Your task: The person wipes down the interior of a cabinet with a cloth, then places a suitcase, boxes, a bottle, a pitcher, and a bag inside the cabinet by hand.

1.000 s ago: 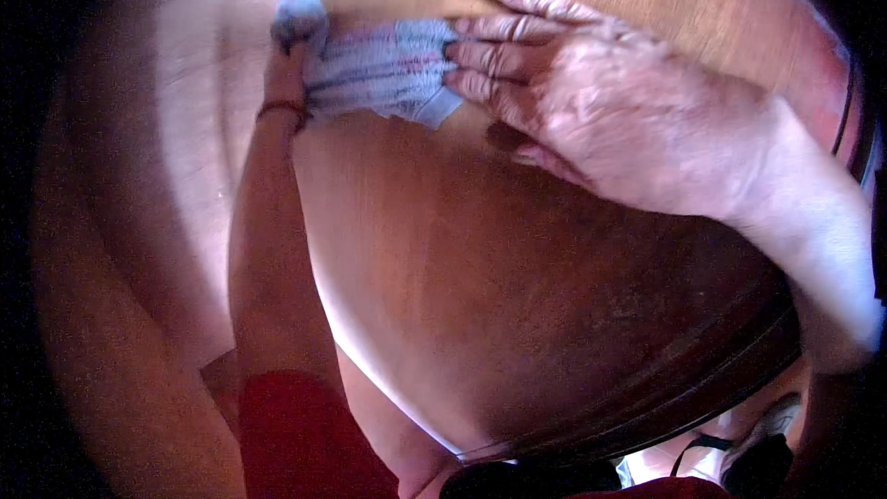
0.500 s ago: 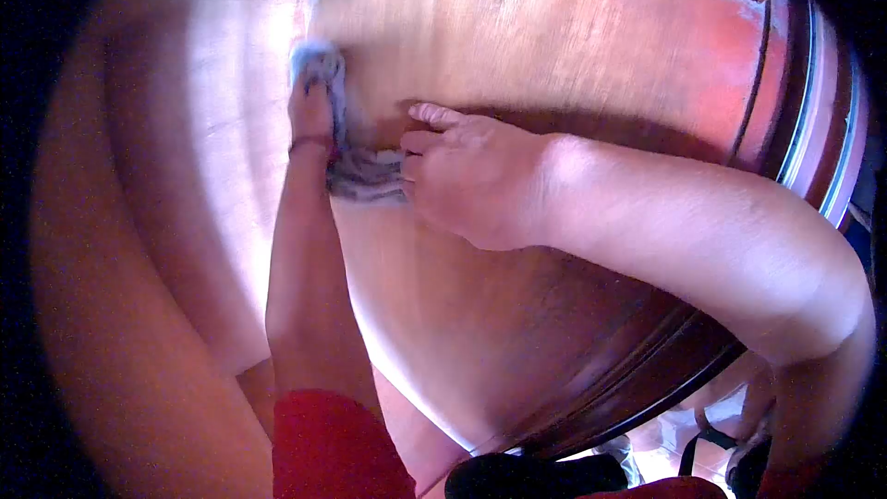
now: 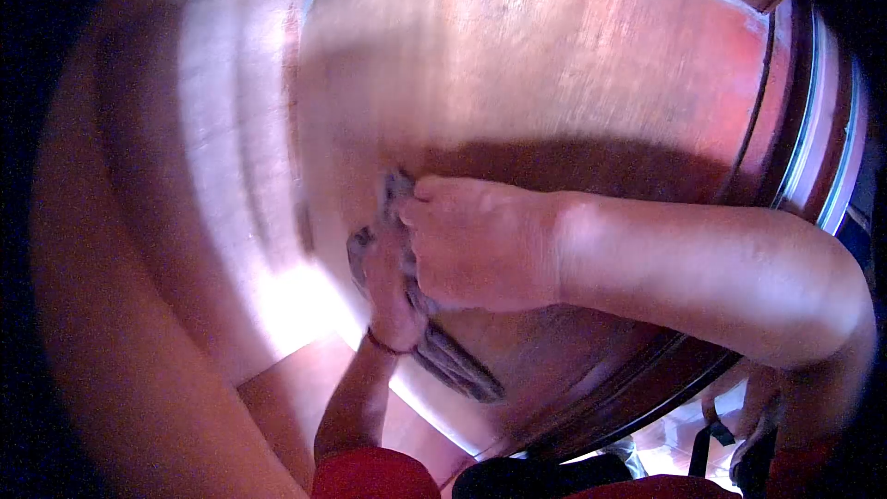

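A striped cloth (image 3: pixel 459 362) is held bunched up between both hands, low over the left part of a brown wooden surface (image 3: pixel 554 74). By the left hand (image 3: pixel 393 285), reached in from below, the cloth is gripped in bent fingers; a fold is pushed out on its far side, and a loose, dark-striped tail is hung past the wrist toward the lower right. A thin band (image 3: pixel 391 345) is worn on that wrist. The right hand (image 3: pixel 485 245) is placed just beside the left, its back turned to the camera and its fingers curled in on the cloth, a bit of which is seen past the fingertips; how the thumb is set cannot be told. By the right forearm, the wood is crossed from the right, and a dark shadow is cast above it. At left, a paler panel (image 3: pixel 236 120) is met by the surface along an edge, brightly lit near the left hand. At right, the wood is bordered by dark moulding (image 3: pixel 806 143).
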Demonstrator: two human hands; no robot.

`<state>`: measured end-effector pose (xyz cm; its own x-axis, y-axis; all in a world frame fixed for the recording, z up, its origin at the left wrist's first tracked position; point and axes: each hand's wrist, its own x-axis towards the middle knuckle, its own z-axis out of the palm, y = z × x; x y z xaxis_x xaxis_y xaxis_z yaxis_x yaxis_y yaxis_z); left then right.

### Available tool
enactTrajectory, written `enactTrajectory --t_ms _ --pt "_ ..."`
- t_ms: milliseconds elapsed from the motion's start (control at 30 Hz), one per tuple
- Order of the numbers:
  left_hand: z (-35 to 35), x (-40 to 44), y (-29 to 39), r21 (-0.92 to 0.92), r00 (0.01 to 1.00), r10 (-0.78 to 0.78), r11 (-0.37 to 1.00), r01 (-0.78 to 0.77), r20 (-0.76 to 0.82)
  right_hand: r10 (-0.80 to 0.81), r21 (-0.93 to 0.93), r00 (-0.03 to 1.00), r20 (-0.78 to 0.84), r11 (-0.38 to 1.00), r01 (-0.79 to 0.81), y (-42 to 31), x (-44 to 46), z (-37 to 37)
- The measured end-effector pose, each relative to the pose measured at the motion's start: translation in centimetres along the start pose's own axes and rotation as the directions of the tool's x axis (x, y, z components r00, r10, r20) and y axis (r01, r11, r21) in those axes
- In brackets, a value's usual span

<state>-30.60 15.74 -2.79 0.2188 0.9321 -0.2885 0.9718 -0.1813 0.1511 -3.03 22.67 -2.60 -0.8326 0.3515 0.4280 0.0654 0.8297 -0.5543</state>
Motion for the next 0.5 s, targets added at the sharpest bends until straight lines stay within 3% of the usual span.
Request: enactTrajectory --t_ms 33,67,133,167,200,233,300,333,367,400,467,500 --pt "-1.0 3.1 -1.1 0.328 0.996 0.087 0.941 -0.082 -0.001 0.013 -0.004 1.0 0.002 1.0 -0.013 0.7 1.1 0.0" --pt "-2.3 6.5 0.7 0.07 0.99 0.058 0.996 -0.05 -0.13 0.076 -0.074 0.994 -0.074 0.994 -0.082 1.1 1.4 -0.1" --pt "-5.1 14.5 3.3 -0.036 0.88 0.107 0.99 -0.139 -0.462 0.135 -0.153 0.98 -0.146 0.976 -0.158 1.7 1.6 0.0" --pt "-6.3 19.7 2.4 0.066 0.778 0.212 0.974 -0.215 -0.592 0.153 -0.247 0.976 -0.152 0.951 -0.188 1.8 1.7 0.3" --pt "-7.8 23.5 3.0 -0.05 0.799 0.024 0.996 -0.068 -0.601 0.172 -0.34 0.972 -0.157 0.915 -0.217 2.1 1.7 0.4" --pt "-8.7 28.2 1.9 -0.033 0.761 -0.029 0.999 0.009 -0.648 0.167 -0.315 0.966 -0.195 0.922 -0.223 2.4 1.4 0.4" --pt "-10.4 39.1 -4.8 -0.157 0.888 -0.122 0.986 0.057 -0.443 0.258 -0.409 0.946 -0.196 0.855 -0.319 2.3 1.4 0.2" --pt "-11.6 39.6 -3.7 -0.527 0.942 -0.333 0.809 0.261 -0.046 0.315 -0.483 0.923 -0.22 0.787 -0.384 2.2 1.5 0.3" --pt "-10.5 38.8 -3.6 -0.526 0.938 -0.345 0.805 0.274 -0.04 0.346 -0.455 0.909 -0.233 0.787 -0.416 2.4 1.8 0.5" --pt "-9.5 38.1 -3.3 -0.316 0.904 -0.303 0.926 0.205 -0.301 0.335 -0.454 0.912 -0.238 0.792 -0.409 2.5 2.0 0.6" --pt "-10.5 38.2 -4.3 -0.069 0.822 -0.187 0.982 0.178 -0.539 0.336 -0.372 0.898 -0.284 0.825 -0.426 2.6 2.1 0.8" --pt "-11.7 38.1 -4.8 -0.131 0.896 -0.124 0.989 0.074 -0.427 0.318 -0.399 0.877 -0.359 0.798 -0.453 2.7 2.5 1.5"
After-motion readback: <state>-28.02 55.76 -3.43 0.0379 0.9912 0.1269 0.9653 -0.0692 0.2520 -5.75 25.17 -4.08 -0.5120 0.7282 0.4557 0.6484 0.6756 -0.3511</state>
